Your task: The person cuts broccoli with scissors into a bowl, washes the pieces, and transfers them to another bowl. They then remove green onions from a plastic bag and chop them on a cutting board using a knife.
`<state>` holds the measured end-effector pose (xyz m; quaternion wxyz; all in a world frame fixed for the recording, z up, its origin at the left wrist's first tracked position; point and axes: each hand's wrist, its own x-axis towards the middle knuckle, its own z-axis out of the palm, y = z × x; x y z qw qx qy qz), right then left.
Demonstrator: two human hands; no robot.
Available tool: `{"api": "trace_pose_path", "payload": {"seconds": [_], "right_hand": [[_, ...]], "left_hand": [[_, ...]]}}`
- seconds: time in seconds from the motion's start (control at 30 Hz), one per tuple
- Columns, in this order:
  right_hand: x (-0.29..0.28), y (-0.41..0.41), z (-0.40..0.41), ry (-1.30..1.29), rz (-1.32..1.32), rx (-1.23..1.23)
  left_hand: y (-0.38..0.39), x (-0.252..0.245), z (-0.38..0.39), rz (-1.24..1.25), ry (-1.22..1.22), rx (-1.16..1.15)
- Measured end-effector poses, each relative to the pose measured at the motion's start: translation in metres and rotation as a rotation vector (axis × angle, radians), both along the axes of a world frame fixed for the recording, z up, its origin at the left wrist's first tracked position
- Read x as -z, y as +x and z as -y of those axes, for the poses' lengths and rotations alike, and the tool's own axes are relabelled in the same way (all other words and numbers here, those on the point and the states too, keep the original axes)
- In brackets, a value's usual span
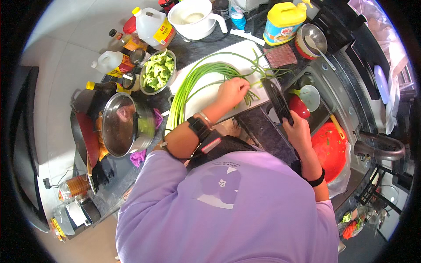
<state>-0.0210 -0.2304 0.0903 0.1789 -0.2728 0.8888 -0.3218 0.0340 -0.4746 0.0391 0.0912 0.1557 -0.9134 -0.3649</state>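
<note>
Long green scallions (197, 75) lie in a curved bundle across a white cutting board (204, 98), their thin tips spreading at its right end. My left hand (232, 90) is over the bundle with fingers bent and fingertips close together. Whether a stalk is pinched between them cannot be seen. At the board's right edge, my right hand (297, 128) grips a dark-bladed kitchen knife (276, 98), which points away from me. Some thin green ends (268, 70) lie beside the knife's far end.
A bowl of broccoli (159, 70) and a steel pot (115, 125) stand left of the board. At right, the sink (357, 154) holds a red basin (329, 154) beneath a dark faucet (378, 149). Behind are a white handled pot (192, 23), a yellow jug (284, 23) and a pink cloth (279, 56).
</note>
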Motion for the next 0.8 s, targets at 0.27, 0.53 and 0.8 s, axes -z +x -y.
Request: {"api": "trace_pose_path", "payload": {"seconds": [0.27,0.53,0.8], "right_hand": [[0.009,-0.01,0.004,0.051,-0.122,0.028],[0.015,-0.015,0.018,0.16,-0.123,-0.077],[0.014,-0.011,0.032,0.248,-0.199,-0.093]], "left_hand": [[-0.037,0.027,-0.008,0.181,-0.289,0.036],[-0.039,0.032,-0.011,0.19,-0.382,0.074],[-0.046,0.036,-0.016,0.242,-0.405,0.063]]}}
